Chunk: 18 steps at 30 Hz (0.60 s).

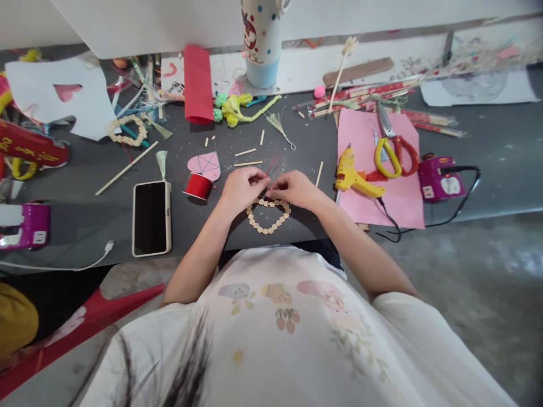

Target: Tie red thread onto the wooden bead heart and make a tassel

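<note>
A heart-shaped ring of small wooden pieces (268, 216) lies on the dark table (85, 226) near its front edge. My left hand (240, 189) and my right hand (293, 189) meet at the top of the heart, fingers pinched together. Between them thin red thread (268, 168) sticks up in a small tuft. Both hands pinch this thread where it meets the heart. A spool of red thread (197, 186) lies just left of my left hand, beside a pink paper kite shape (205, 165).
A phone (151, 217) lies to the left. A yellow glue gun (354, 176) and scissors (392, 148) rest on pink paper (403, 198) to the right, beside a purple box (436, 180) with a cable. Loose sticks, a second wooden ring (126, 130), red paper (197, 83) and a cup (262, 42) lie behind.
</note>
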Available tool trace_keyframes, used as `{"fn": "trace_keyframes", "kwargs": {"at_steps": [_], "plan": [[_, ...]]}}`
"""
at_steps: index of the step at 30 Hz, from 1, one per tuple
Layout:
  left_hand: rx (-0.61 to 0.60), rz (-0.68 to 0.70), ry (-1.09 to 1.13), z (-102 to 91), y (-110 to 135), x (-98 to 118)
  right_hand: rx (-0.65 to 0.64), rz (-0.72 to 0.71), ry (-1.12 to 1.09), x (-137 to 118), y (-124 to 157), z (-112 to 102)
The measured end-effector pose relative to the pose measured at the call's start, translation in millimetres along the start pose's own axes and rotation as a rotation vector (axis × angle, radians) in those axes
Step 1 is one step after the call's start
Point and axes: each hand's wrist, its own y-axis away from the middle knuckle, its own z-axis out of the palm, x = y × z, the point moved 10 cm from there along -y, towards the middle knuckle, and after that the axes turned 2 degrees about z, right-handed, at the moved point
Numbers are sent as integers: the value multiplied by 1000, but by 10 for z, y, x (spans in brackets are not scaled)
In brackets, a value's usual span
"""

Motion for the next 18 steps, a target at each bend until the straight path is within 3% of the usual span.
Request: {"fn": "trace_keyframes", "kwargs": {"at_steps": [11, 18], "plan": [[-3, -7, -4, 0, 8, -6, -40, 38, 270, -47, 32, 26], [-4, -9, -42, -4, 21, -18, -50, 7, 332, -76, 29, 58]]}}
